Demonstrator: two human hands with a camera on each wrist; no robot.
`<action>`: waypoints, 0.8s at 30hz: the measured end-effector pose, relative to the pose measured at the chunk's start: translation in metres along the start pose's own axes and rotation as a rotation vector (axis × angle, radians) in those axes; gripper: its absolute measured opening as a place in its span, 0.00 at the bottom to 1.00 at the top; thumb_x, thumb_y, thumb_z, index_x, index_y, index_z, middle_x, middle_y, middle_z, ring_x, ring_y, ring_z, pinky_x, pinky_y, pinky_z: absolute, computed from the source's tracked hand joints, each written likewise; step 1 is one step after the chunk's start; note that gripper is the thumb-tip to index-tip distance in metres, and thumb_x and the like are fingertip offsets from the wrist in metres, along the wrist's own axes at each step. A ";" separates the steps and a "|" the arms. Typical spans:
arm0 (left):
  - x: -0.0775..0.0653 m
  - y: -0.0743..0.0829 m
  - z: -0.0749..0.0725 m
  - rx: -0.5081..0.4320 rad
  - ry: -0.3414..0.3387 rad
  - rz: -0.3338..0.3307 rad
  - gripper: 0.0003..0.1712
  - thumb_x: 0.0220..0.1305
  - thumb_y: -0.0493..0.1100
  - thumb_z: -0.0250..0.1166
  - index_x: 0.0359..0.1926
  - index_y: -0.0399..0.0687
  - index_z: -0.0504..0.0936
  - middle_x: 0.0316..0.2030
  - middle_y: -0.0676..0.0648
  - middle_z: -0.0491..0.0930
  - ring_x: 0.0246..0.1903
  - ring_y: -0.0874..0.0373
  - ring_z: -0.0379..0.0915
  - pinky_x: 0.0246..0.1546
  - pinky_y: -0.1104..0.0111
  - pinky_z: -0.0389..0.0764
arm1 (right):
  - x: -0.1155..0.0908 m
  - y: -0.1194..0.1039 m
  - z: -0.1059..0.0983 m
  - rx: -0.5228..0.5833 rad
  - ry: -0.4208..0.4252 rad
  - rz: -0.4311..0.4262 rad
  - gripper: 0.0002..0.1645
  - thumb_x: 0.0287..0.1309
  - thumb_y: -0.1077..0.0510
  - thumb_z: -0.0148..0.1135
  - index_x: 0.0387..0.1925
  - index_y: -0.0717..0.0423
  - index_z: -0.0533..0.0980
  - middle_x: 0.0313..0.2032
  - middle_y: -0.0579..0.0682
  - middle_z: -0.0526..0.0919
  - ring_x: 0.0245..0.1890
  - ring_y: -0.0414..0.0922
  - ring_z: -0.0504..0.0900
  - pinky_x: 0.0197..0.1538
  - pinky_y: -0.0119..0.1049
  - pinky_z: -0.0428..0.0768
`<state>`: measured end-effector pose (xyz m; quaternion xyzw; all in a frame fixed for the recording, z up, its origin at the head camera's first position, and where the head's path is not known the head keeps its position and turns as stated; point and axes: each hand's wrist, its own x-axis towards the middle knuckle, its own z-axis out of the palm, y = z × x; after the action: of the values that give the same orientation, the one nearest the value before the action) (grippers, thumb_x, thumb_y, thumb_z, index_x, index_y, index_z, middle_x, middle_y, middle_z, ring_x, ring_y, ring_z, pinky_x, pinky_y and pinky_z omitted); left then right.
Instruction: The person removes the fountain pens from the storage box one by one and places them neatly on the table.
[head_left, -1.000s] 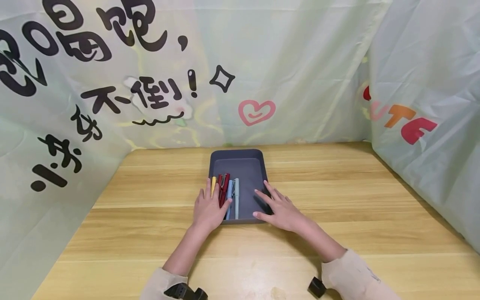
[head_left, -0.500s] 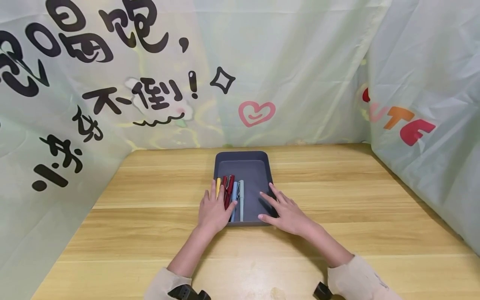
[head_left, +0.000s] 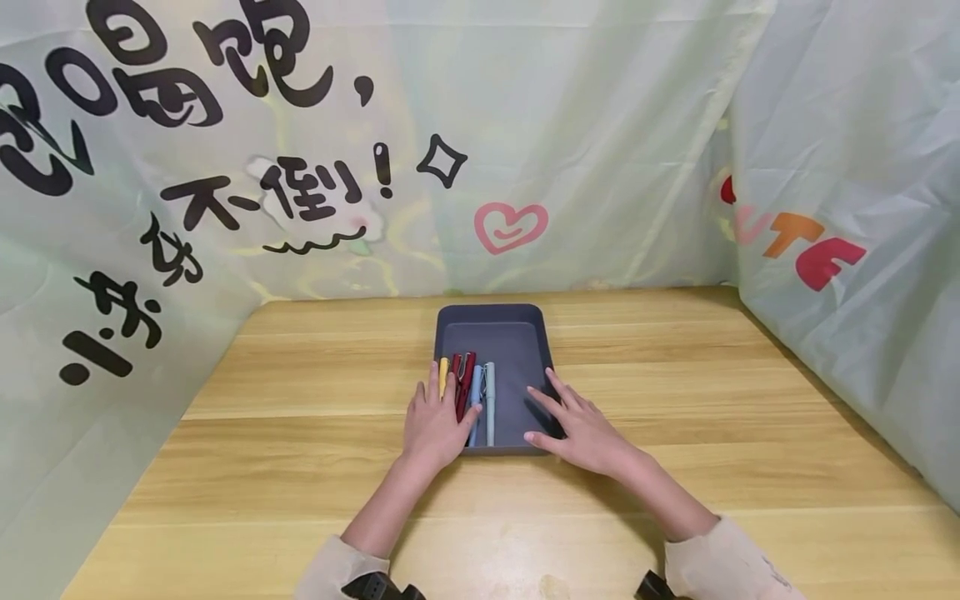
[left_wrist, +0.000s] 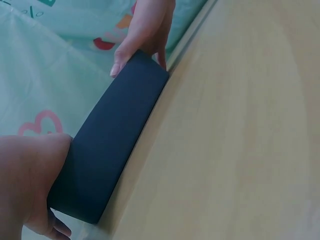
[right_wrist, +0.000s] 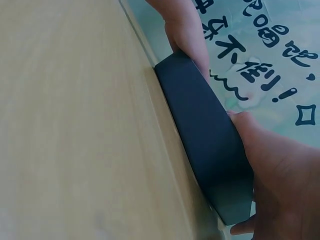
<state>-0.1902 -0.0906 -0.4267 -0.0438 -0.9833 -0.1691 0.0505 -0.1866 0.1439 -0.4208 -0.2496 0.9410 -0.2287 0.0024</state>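
Note:
In the head view a dark blue-grey tray lies on the wooden table. Several capped pens lie side by side in its left half: a yellow pen, dark red pens, a blue pen and a pale blue pen. My left hand holds the tray's left side, thumb over the rim, covering part of the pens. The right side is held by my right hand, its thumb and index finger reaching over the inside. Both wrist views show the tray's near wall between the hands.
The wooden table extends around the tray. Fabric curtains with printed letters and a pink heart stand along its back, left and right edges. Black wrist cameras sit at both cuffs.
Both hands and the tray, with the pens in it, have shifted a little to the right and slightly nearer. Their positions on the tray look the same.

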 end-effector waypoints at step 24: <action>0.000 0.013 -0.004 0.022 0.015 0.079 0.41 0.63 0.62 0.52 0.66 0.36 0.61 0.67 0.33 0.48 0.63 0.34 0.47 0.59 0.47 0.54 | -0.015 0.012 -0.004 0.019 0.015 -0.007 0.44 0.56 0.30 0.50 0.68 0.47 0.59 0.70 0.55 0.42 0.65 0.63 0.50 0.56 0.65 0.55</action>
<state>-0.1883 -0.0800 -0.4186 -0.0806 -0.9822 -0.1564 0.0652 -0.1797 0.1614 -0.4238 -0.2510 0.9379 -0.2395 -0.0030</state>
